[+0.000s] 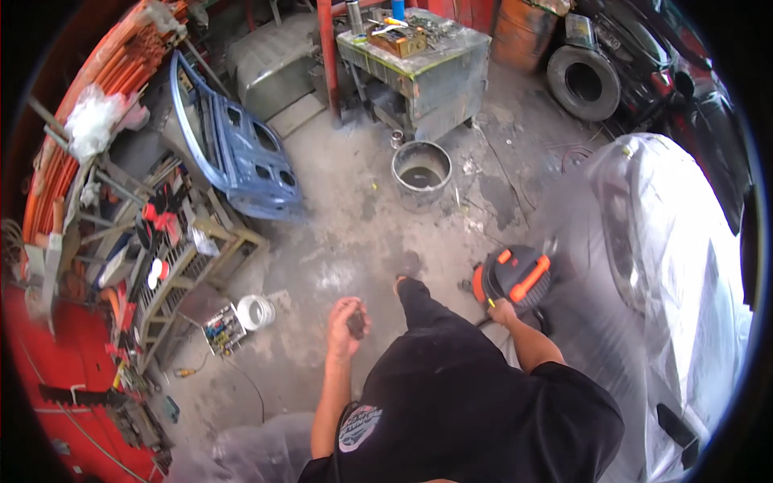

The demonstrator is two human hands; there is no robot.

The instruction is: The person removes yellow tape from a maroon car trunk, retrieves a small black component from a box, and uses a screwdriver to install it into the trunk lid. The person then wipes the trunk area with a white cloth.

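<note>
My left hand (344, 326) is raised over the floor, its fingers curled round a small dark lump (356, 325) whose kind I cannot make out. To the right, my right hand (502, 311) is closed beside a black and orange shop vacuum (519, 278). A bit of yellow shows at its fingers, but what it grips is too small to name. Whether that hand touches the vacuum is unclear. The vacuum stands on the floor, its orange handle on top, next to a car covered in clear plastic sheeting (684, 266).
Ahead stands a bucket (422, 167) with liquid in it, near a worn workbench (448, 80). A blue car door (241, 145) leans at the left, by a cluttered rack (173, 266). A white bucket (256, 312) and a box of small parts (224, 328) sit nearby. Cables cross the floor.
</note>
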